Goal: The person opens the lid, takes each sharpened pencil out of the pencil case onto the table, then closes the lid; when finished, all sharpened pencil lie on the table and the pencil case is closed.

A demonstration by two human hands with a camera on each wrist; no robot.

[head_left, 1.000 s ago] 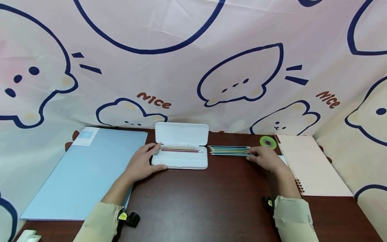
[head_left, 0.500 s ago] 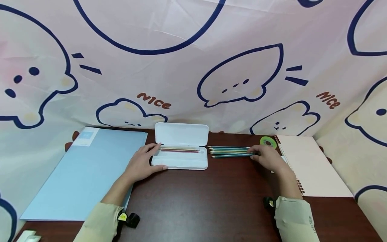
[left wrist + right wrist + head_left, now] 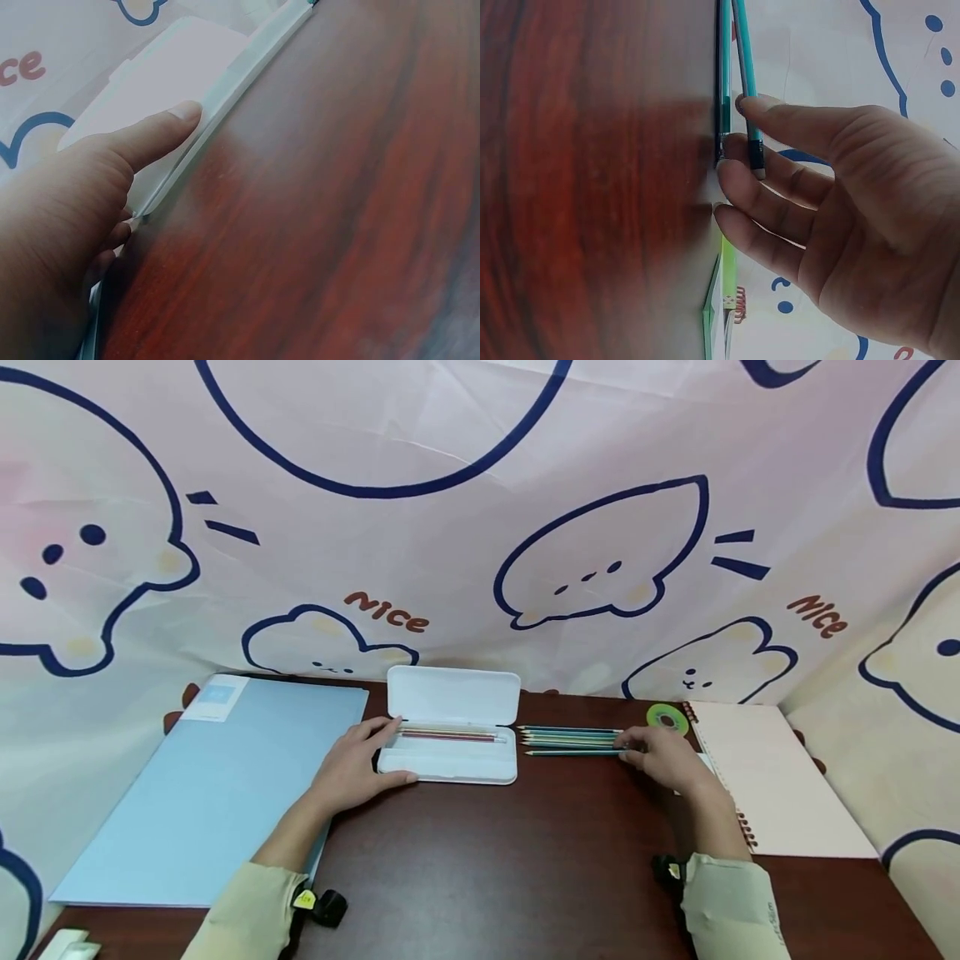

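A white pencil case (image 3: pixel 450 767) lies with its lid (image 3: pixel 453 695) raised, and a few slim pencils (image 3: pixel 450 736) rest along the back of its tray. My left hand (image 3: pixel 356 764) holds the case's left end, with the thumb on the front rim and fingers at the back corner. To the right of the case, several green-blue pencils (image 3: pixel 566 742) lie side by side, tips pointing left. My right hand (image 3: pixel 667 762) is at their blunt ends. In the right wrist view, its thumb and forefinger pinch one pencil (image 3: pixel 746 67), its end tilted away from the others.
A large blue folder (image 3: pixel 225 793) covers the left of the brown table (image 3: pixel 495 860). On the right lie a spiral notebook (image 3: pixel 780 777) and a green ring-shaped roll (image 3: pixel 654 717). A white object (image 3: pixel 71 946) sits at the front left corner. A printed cloth hangs behind.
The nearest pencil has come away from the row toward me, leaving a small gap, with my right hand shifting slightly along with it. My left hand stays on the case.
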